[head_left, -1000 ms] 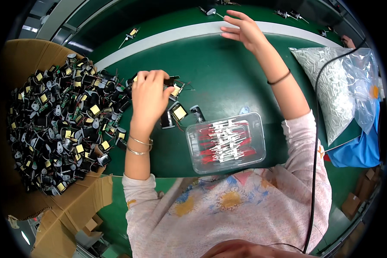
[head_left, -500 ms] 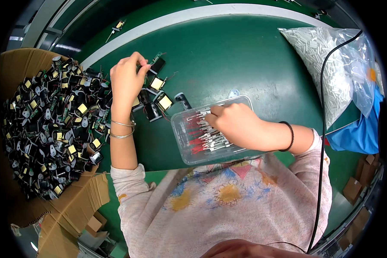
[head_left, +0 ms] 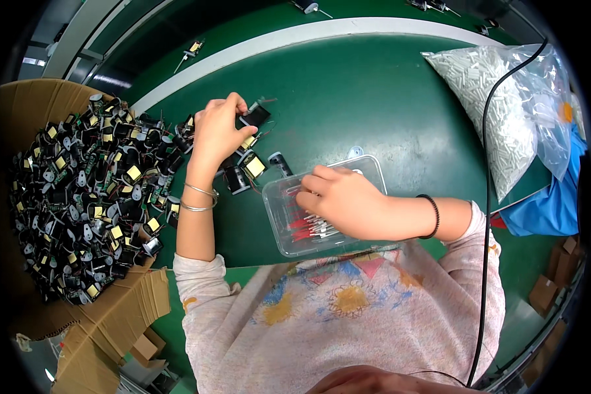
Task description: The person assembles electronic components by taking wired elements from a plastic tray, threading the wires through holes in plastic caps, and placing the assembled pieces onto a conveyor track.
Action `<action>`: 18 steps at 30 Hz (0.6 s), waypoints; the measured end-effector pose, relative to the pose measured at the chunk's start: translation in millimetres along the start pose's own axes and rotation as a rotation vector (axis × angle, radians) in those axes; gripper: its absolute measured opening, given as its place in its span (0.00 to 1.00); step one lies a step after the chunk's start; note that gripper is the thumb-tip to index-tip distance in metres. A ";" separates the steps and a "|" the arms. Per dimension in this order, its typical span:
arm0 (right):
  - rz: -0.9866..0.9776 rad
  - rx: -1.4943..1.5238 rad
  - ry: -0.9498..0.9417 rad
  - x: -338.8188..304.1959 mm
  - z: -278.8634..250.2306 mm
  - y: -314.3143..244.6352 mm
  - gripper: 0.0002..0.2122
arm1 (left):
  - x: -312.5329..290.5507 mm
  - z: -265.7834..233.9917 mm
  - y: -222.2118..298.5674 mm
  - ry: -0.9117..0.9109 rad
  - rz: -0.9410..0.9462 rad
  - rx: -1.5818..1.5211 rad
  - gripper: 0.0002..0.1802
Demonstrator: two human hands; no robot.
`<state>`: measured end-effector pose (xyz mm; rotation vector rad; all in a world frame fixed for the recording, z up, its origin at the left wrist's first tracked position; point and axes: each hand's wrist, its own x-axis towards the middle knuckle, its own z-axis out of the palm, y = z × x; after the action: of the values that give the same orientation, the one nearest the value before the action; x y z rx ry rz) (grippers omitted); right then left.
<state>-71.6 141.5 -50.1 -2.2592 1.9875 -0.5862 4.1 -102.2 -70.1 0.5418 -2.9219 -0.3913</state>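
Observation:
My left hand (head_left: pixel 222 130) is among a few small black cylindrical parts with circuit boards and wires. Its thumb and fingers are apart, on either side of the near end of one black part (head_left: pixel 257 115). Another black part with a yellow square (head_left: pixel 253 165) lies just below. My right hand (head_left: pixel 341 200) reaches into a clear plastic tray (head_left: pixel 279 226). Its fingers curl down over thin white pieces with red ends (head_left: pixel 301 230). Those fingertips are hidden, so what they hold does not show.
A cardboard box (head_left: pixel 36 98) heaped with similar black parts (head_left: pixel 92 197) stands at the left. One single black part (head_left: pixel 280 164) touches the tray's far left side. A clear bag of white tubes (head_left: pixel 482 98) lies at the right, with a black cable (head_left: pixel 486 197) hanging in front.
My left hand has moved right toward the black part, and its thumb and fingers have spread. My right hand has shifted slightly left within the tray. The whole view has moved a little.

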 end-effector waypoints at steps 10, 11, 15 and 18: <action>0.160 1.670 0.269 36.5 -61.5 49.8 0.08 | -2.5 -41.3 83.6 0.279 0.303 -0.685 0.20; 0.151 1.752 0.256 37.1 -61.3 49.5 0.07 | -5.4 -42.6 92.3 0.312 0.326 -0.810 0.22; 0.011 1.930 0.218 33.0 -62.3 52.7 0.06 | -11.0 -44.9 98.3 0.301 0.431 -1.160 0.30; -0.050 2.005 0.173 33.7 -60.9 53.3 0.07 | -10.6 -40.1 104.5 0.306 0.443 -1.353 0.32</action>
<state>-138.8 112.1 -2.2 -0.8422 0.4028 -1.6340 -13.3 -13.3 -3.5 -0.2325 -1.7585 -1.7243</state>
